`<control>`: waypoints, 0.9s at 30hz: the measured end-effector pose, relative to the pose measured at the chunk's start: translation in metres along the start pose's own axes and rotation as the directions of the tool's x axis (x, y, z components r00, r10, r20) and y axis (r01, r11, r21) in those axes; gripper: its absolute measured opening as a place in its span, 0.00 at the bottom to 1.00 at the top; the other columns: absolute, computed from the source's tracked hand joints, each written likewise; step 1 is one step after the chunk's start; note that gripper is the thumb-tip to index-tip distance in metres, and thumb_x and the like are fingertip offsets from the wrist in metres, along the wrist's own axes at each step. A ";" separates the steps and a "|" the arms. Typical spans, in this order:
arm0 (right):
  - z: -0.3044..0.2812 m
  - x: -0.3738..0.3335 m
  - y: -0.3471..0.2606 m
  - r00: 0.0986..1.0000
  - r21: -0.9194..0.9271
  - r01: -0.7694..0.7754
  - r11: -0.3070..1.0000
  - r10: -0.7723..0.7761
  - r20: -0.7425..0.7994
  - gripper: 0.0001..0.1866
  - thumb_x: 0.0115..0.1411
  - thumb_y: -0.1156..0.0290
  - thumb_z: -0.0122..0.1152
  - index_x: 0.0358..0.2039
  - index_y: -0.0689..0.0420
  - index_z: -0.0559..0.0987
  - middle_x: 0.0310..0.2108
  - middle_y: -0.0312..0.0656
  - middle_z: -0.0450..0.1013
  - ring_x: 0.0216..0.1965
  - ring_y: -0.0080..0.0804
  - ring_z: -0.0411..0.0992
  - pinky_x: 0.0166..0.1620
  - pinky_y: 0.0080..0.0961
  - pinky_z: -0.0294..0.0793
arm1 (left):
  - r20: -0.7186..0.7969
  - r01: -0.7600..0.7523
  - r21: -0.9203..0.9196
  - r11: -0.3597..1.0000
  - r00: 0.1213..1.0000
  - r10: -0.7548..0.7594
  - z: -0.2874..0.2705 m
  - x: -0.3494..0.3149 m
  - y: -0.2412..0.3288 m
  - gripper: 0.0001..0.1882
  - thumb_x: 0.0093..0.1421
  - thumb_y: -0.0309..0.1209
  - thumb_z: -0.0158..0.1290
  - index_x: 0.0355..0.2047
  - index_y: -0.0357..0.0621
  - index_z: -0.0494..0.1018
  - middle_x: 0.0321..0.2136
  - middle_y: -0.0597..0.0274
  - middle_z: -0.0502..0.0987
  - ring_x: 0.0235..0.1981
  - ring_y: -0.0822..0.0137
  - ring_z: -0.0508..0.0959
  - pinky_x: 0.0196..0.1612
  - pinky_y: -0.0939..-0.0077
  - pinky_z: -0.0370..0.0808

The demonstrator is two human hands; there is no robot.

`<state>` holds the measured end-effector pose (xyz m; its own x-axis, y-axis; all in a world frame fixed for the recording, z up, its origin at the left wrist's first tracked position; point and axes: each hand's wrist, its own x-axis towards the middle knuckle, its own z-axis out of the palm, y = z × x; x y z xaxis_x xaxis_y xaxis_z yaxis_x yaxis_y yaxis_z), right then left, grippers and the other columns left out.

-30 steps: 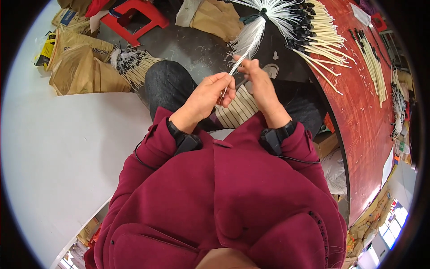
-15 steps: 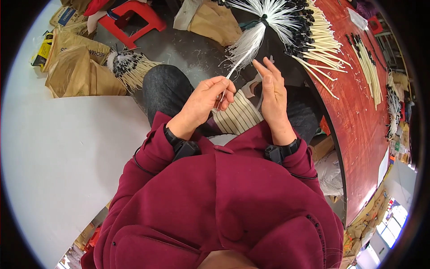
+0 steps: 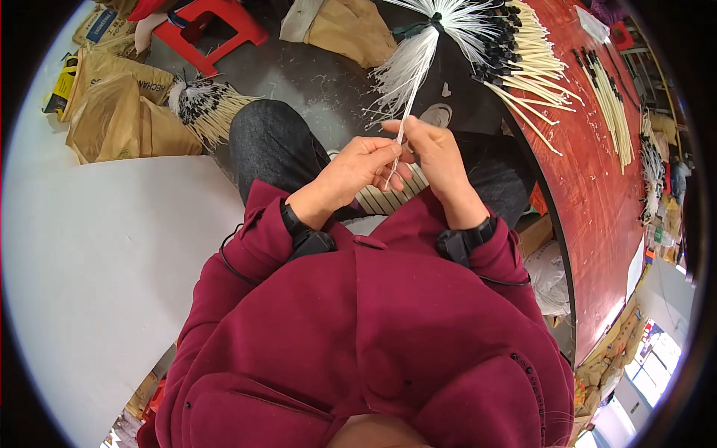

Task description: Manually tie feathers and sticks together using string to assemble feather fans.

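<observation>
A few thin white strands (image 3: pixel 410 101) are pulled down from a large bundle of white strands (image 3: pixel 415 66), which hangs over the table edge and is tied with a dark band (image 3: pixel 438 21). My left hand (image 3: pixel 357 170) pinches their lower ends between thumb and fingers. Close beside it, my right hand (image 3: pixel 439 154) is closed on the same strands a little higher up, with its fingertips partly hidden behind them. The bundle's far ends run to black fittings (image 3: pixel 502 46) and cream rods (image 3: pixel 541 71) on the red table.
The curved red table (image 3: pixel 582 216) is at my right, with another row of cream rods (image 3: pixel 614 112). A pale board (image 3: pixel 119 254) lies at my left, near brown paper bags (image 3: pixel 112 123) and a smaller rod bundle (image 3: pixel 209 108). A red stool (image 3: pixel 216 33) stands ahead on the floor.
My right hand, with fingers spread and apart from the strands before, has moved left and closed on them beside my left hand. My left hand still holds the strands, slightly lower.
</observation>
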<state>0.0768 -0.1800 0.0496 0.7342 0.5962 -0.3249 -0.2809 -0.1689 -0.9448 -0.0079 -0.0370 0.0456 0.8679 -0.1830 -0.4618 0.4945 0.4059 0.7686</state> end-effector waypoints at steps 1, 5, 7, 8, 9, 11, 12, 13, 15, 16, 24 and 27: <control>0.002 0.004 -0.001 0.995 0.041 -0.066 0.997 0.063 0.073 0.21 0.65 0.57 0.48 0.35 0.63 0.81 0.24 0.32 0.73 0.23 0.13 0.61 0.29 0.12 0.60 | 0.012 0.008 0.000 1.000 1.000 -0.008 -0.001 0.001 -0.001 0.15 0.66 0.37 0.41 0.38 0.39 0.74 0.27 0.62 0.77 0.24 0.76 0.75 0.26 0.85 0.70; -0.001 0.019 0.008 0.999 0.081 -0.008 0.997 0.005 0.032 0.18 0.62 0.60 0.53 0.28 0.64 0.80 0.17 0.32 0.69 0.19 0.16 0.63 0.24 0.13 0.62 | 0.005 0.029 0.016 0.999 1.000 -0.029 -0.002 -0.002 0.002 0.15 0.66 0.36 0.42 0.38 0.38 0.73 0.28 0.61 0.78 0.26 0.75 0.77 0.27 0.85 0.72; 0.002 0.020 0.010 1.000 0.103 0.005 0.995 -0.007 0.017 0.18 0.62 0.61 0.53 0.26 0.63 0.80 0.16 0.31 0.69 0.19 0.15 0.63 0.24 0.12 0.62 | -0.050 0.029 0.033 0.999 0.998 -0.027 -0.005 -0.006 0.006 0.14 0.66 0.35 0.43 0.36 0.38 0.73 0.28 0.60 0.78 0.26 0.75 0.78 0.27 0.85 0.72; 0.004 0.020 0.010 1.000 0.120 0.021 0.993 -0.021 0.000 0.18 0.62 0.61 0.53 0.25 0.63 0.80 0.15 0.31 0.68 0.19 0.15 0.63 0.24 0.12 0.61 | -0.052 0.033 0.036 0.999 0.998 -0.031 -0.007 -0.006 0.005 0.14 0.66 0.35 0.43 0.36 0.38 0.73 0.28 0.60 0.78 0.26 0.75 0.78 0.27 0.85 0.72; 0.005 0.021 0.010 0.999 0.135 0.038 0.990 -0.036 -0.016 0.18 0.62 0.61 0.54 0.24 0.63 0.80 0.14 0.31 0.68 0.19 0.15 0.62 0.24 0.12 0.61 | -0.088 0.028 0.056 0.998 0.996 -0.023 -0.010 -0.006 0.003 0.12 0.65 0.35 0.44 0.35 0.38 0.73 0.28 0.60 0.78 0.25 0.75 0.77 0.26 0.85 0.72; 0.004 0.021 0.013 0.999 0.125 0.044 0.991 -0.043 -0.008 0.18 0.62 0.61 0.53 0.24 0.62 0.81 0.15 0.30 0.68 0.19 0.14 0.62 0.24 0.12 0.60 | -0.159 0.018 0.097 0.995 0.987 -0.002 -0.013 -0.008 0.001 0.10 0.64 0.33 0.46 0.33 0.38 0.72 0.27 0.60 0.78 0.22 0.76 0.77 0.25 0.87 0.71; 0.002 0.020 0.016 0.999 0.109 0.049 0.993 -0.049 -0.002 0.18 0.63 0.61 0.52 0.24 0.61 0.81 0.16 0.29 0.68 0.19 0.13 0.61 0.25 0.12 0.59 | -0.157 0.019 0.103 0.994 0.988 -0.003 -0.014 -0.010 0.002 0.10 0.64 0.33 0.46 0.33 0.38 0.72 0.27 0.60 0.78 0.22 0.76 0.77 0.25 0.87 0.71; 0.001 0.020 0.017 0.998 0.094 0.054 0.994 -0.055 0.005 0.18 0.63 0.61 0.52 0.24 0.60 0.81 0.16 0.28 0.68 0.19 0.13 0.60 0.25 0.12 0.58 | -0.164 0.018 0.155 0.988 0.986 0.008 -0.016 -0.013 0.004 0.09 0.64 0.32 0.47 0.33 0.39 0.71 0.27 0.60 0.78 0.22 0.77 0.76 0.24 0.87 0.71; 0.000 0.021 0.017 0.999 0.109 0.046 0.993 -0.047 0.001 0.18 0.63 0.61 0.52 0.23 0.59 0.80 0.16 0.28 0.68 0.19 0.13 0.60 0.25 0.12 0.58 | -0.177 0.017 0.256 0.966 0.984 0.029 -0.018 -0.017 0.007 0.07 0.63 0.31 0.49 0.31 0.40 0.70 0.26 0.61 0.78 0.20 0.78 0.76 0.23 0.88 0.70; -0.001 0.022 0.018 0.999 0.121 0.034 0.992 -0.035 0.001 0.18 0.63 0.62 0.52 0.22 0.59 0.80 0.16 0.28 0.68 0.19 0.13 0.60 0.25 0.12 0.58 | -0.174 0.018 0.261 0.965 0.984 0.029 -0.017 -0.019 0.008 0.07 0.63 0.31 0.49 0.31 0.40 0.70 0.26 0.61 0.78 0.20 0.78 0.76 0.23 0.88 0.70; 0.002 0.028 0.020 0.999 0.225 0.050 0.973 -0.048 -0.014 0.18 0.64 0.62 0.51 0.21 0.58 0.77 0.17 0.28 0.68 0.19 0.13 0.59 0.24 0.12 0.57 | -0.171 -0.145 0.094 0.985 0.972 0.160 -0.011 -0.022 0.020 0.06 0.61 0.30 0.51 0.30 0.39 0.72 0.25 0.63 0.78 0.19 0.79 0.74 0.22 0.90 0.68; 0.006 0.026 0.020 0.999 0.215 0.037 0.976 -0.032 -0.028 0.17 0.63 0.63 0.50 0.21 0.58 0.76 0.18 0.29 0.68 0.19 0.13 0.59 0.24 0.13 0.57 | -0.143 -0.273 0.004 0.962 0.952 0.271 -0.010 -0.009 0.021 0.06 0.60 0.28 0.51 0.30 0.39 0.74 0.25 0.63 0.77 0.21 0.79 0.74 0.22 0.90 0.67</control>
<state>0.0870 -0.1632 0.0222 0.7601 0.5788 -0.2955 -0.3796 0.0264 -0.9248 -0.0059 -0.0176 0.0619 0.9535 0.0642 -0.2946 0.2385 0.4371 0.8672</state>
